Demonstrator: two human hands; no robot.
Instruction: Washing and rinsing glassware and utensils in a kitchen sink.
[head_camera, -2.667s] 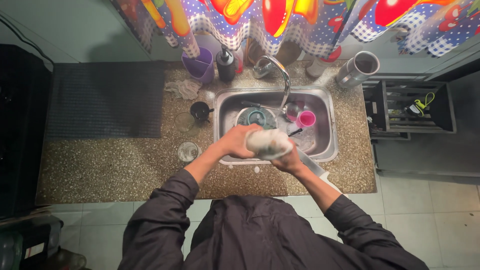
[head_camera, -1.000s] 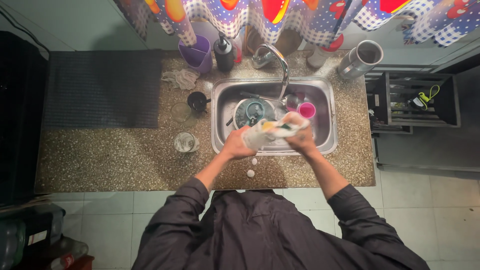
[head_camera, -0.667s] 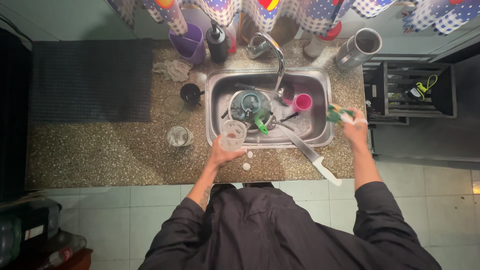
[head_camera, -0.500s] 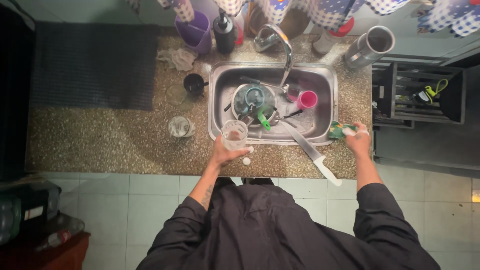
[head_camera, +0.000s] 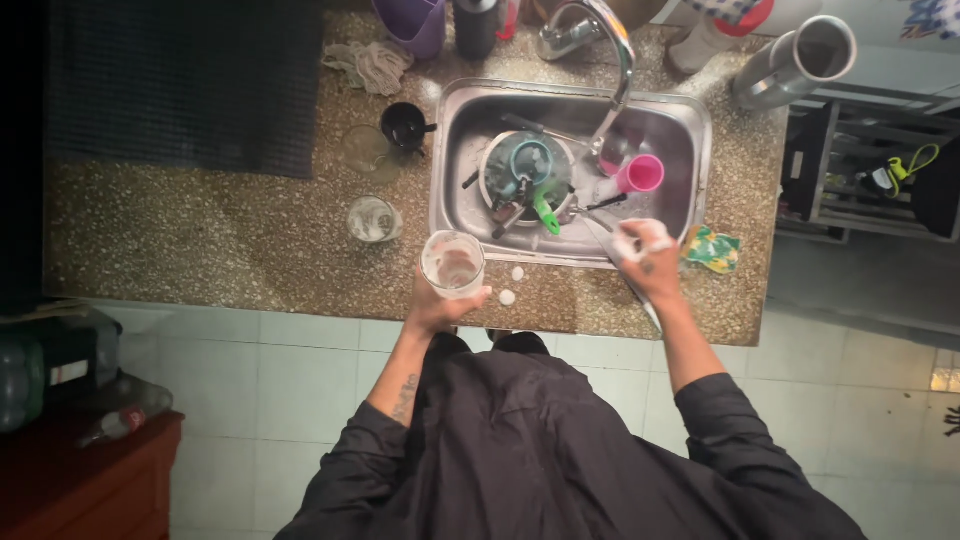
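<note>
Your right hand (head_camera: 648, 262) has left the green sponge (head_camera: 712, 249) on the counter (head_camera: 220, 240), its soapy fingers now curled at the sink (head_camera: 700, 150) edge; your left hand (head_camera: 440, 305) grips the glass (head_camera: 452, 264).

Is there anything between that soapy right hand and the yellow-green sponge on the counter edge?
Nothing visible. The foamy right hand sits just left of the yellow-green sponge on the speckled stone counter, with only bare sink rim between them.

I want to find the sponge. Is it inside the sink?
No, the green and yellow sponge lies on the counter just right of the sink, beside the soapy right hand.
</note>
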